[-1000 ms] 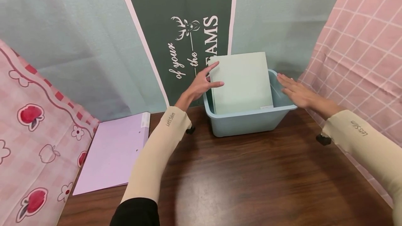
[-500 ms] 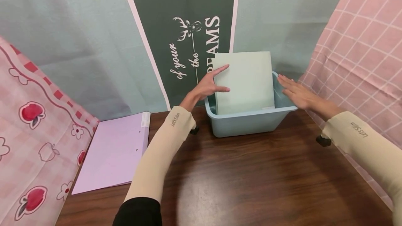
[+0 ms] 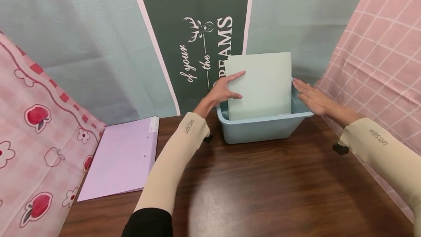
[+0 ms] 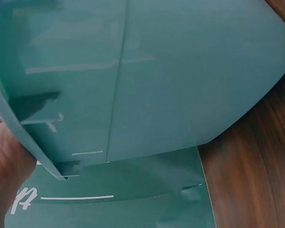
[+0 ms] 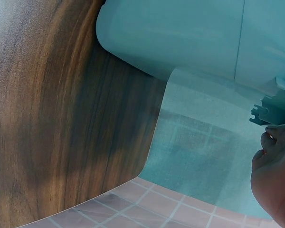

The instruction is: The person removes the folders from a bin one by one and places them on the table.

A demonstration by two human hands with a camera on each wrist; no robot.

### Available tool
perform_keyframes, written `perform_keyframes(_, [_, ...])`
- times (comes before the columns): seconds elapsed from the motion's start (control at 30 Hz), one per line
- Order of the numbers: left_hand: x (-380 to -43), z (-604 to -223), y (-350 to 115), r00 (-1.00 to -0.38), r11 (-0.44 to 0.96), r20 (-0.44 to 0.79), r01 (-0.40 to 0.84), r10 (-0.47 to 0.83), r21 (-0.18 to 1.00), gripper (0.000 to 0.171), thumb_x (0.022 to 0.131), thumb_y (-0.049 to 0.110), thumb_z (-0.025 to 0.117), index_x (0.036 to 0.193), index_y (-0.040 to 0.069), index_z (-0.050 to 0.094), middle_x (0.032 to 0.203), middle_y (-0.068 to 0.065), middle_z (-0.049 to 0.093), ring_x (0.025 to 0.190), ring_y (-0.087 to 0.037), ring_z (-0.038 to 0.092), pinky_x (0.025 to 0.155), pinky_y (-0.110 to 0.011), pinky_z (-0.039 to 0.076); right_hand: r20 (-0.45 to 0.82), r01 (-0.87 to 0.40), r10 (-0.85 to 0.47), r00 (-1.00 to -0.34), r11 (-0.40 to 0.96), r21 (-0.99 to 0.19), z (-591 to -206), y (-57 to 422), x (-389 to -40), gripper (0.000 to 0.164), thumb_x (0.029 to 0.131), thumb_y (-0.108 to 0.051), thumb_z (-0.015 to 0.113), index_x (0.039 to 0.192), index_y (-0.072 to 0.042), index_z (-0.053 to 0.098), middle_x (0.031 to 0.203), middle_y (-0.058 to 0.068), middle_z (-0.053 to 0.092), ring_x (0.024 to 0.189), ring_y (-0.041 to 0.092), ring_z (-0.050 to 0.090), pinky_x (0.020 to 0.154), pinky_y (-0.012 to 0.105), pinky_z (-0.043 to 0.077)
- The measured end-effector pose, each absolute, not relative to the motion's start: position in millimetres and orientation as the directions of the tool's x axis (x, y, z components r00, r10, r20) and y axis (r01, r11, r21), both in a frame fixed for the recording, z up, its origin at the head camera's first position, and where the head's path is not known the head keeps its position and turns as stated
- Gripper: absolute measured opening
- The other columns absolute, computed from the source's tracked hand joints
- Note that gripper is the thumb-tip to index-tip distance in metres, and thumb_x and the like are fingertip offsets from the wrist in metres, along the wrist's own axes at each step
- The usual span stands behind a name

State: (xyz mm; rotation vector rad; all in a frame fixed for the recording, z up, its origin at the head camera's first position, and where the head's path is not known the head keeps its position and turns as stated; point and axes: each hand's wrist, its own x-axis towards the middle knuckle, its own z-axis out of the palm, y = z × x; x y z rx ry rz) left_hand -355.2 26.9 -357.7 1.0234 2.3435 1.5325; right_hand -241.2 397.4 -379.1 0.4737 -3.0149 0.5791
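Observation:
A pale green folder [image 3: 263,87] stands upright in a light blue plastic basin [image 3: 260,131], rising well above the rim. My left hand [image 3: 220,91] is at the folder's left edge, thumb and index finger spread and straight across its front; the other fingers are hidden. My right hand [image 3: 314,100] rests at the basin's right rim with straight fingers. The left wrist view shows the basin's outer wall [image 4: 194,71] and part of my left hand [image 4: 7,161]. Part of my right hand [image 5: 278,166] appears beneath the rim in the right wrist view.
A lilac folder [image 3: 118,156] lies flat at the table's left side. The dark wooden table [image 3: 256,189] meets a grey-green cloth [image 3: 92,54] behind the basin. Pink patterned cloth [image 3: 42,149] hangs on the left, pink checked cloth [image 3: 385,46] on the right.
My left hand has moved right, and the pale green folder has shifted right inside the basin with it. The right hand stays at the rim. The head view has turned slightly.

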Motion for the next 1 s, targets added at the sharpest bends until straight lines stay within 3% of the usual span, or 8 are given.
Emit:
perform_keyframes(0.2, [-351.2, -358.4, 29.0, -0.791, 0.27, 0.216, 0.431, 0.572, 0.861, 0.092, 0.08, -0.011, 0.087, 0.153, 0.036, 0.057, 0.163, 0.01, 0.048, 0.151, -0.007, 0.039, 0.118, -0.028, 0.042, 0.088, -0.302, -0.289, -0.953, 0.889, -0.344, -379.6, 398.0, -239.1, 0.061, 0.115, -0.016, 0.03, 0.165, 0.009, 0.007, 0.173, 0.029, 0.002, 0.161, 0.047, 0.003, 0.132, 0.046, -0.006])
perform_keyframes(1.0, [-344.1, -347.2, 17.7, -0.81, 0.253, 0.323, 0.487, 0.49, 0.836, 0.089, 0.08, -0.007, 0.088, 0.152, 0.035, 0.058, 0.16, 0.005, 0.052, 0.149, -0.008, 0.044, 0.119, -0.028, 0.041, 0.117, -0.32, -0.297, -0.948, 0.88, -0.351, -378.0, 396.9, -239.5, 0.06, 0.115, -0.019, 0.031, 0.165, 0.009, 0.013, 0.173, 0.029, 0.007, 0.16, 0.049, 0.006, 0.132, 0.045, -0.004])
